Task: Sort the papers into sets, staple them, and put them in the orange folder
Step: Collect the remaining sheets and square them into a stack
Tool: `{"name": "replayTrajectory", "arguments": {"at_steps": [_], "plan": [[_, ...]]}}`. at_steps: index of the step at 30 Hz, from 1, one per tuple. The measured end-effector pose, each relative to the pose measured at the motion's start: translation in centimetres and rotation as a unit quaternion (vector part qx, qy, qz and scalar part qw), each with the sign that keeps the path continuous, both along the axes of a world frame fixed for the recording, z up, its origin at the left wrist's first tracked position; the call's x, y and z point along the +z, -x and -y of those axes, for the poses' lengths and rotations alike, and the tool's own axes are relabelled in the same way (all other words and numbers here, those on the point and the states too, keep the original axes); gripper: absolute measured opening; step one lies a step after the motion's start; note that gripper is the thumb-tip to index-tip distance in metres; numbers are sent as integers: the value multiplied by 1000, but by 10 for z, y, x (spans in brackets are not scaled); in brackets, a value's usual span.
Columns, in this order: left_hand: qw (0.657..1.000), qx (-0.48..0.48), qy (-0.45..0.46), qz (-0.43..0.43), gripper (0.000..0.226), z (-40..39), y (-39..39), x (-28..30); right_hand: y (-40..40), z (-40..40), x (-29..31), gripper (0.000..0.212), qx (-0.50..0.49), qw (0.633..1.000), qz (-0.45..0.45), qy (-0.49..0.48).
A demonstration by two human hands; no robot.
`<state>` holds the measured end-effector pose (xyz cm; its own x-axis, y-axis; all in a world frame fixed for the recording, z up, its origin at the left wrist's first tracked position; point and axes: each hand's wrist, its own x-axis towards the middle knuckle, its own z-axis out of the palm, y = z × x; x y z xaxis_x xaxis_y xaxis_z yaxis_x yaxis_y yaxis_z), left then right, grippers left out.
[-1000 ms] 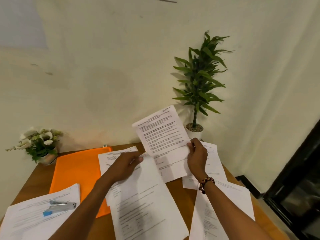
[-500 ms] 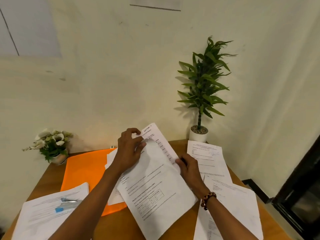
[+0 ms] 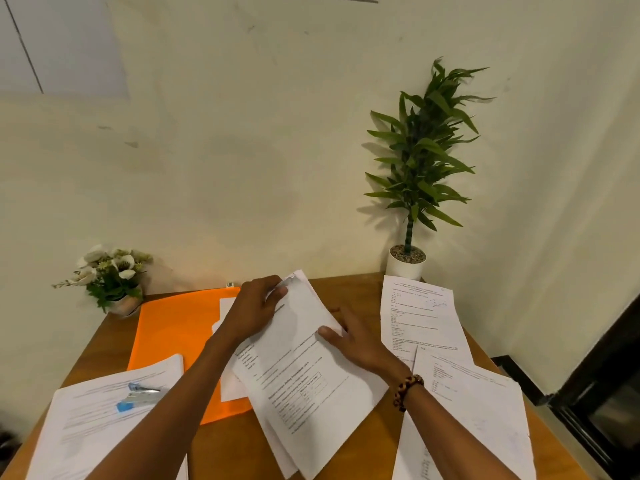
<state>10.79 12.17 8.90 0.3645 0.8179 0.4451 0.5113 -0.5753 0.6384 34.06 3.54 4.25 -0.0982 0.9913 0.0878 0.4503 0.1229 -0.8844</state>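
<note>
A stack of printed papers [image 3: 304, 386] lies tilted in the middle of the wooden table [image 3: 353, 292]. My left hand [image 3: 254, 311] grips its far top corner, fingers curled over the edge. My right hand [image 3: 356, 337] rests flat on the stack's right edge, thumb on top. The orange folder [image 3: 173, 334] lies flat at the left, partly under the papers. A silver and blue stapler [image 3: 140, 398] sits on another paper pile [image 3: 100, 424] at the near left.
More loose sheets lie at the right [image 3: 419, 317] and near right [image 3: 478, 410]. A tall potted plant [image 3: 415, 174] stands at the back right corner, a small flower pot [image 3: 110, 278] at the back left. The wall is close behind. A dark cabinet [image 3: 609, 393] stands at the right.
The sheet held up in my right hand came down onto the middle stack. My left hand moved to the stack's top corner and my right hand now lies flat on it.
</note>
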Motion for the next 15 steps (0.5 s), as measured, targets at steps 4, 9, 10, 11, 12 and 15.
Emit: {"name": "replayTrajectory", "arguments": {"at_steps": [4,9,10,11,12,15], "plan": [[998,-31,60,6,12,0,3,-10,18,-2,-6,47,32,998,54,-31],[989,-22,135,-63,42,-4,22,-34,33,0,-35,61,63,995,69,33],[986,-17,138,-88,31,-6,25,-41,37,2,-36,64,69,993,80,52],[984,-13,142,-104,23,-7,27,-47,42,2,-37,64,69,990,94,74],[983,-12,147,-110,19,-8,29,-52,46,1,-36,60,63,989,105,87],[985,-13,141,-103,20,-10,36,-62,53,-11,-39,56,2,994,89,59]]}}
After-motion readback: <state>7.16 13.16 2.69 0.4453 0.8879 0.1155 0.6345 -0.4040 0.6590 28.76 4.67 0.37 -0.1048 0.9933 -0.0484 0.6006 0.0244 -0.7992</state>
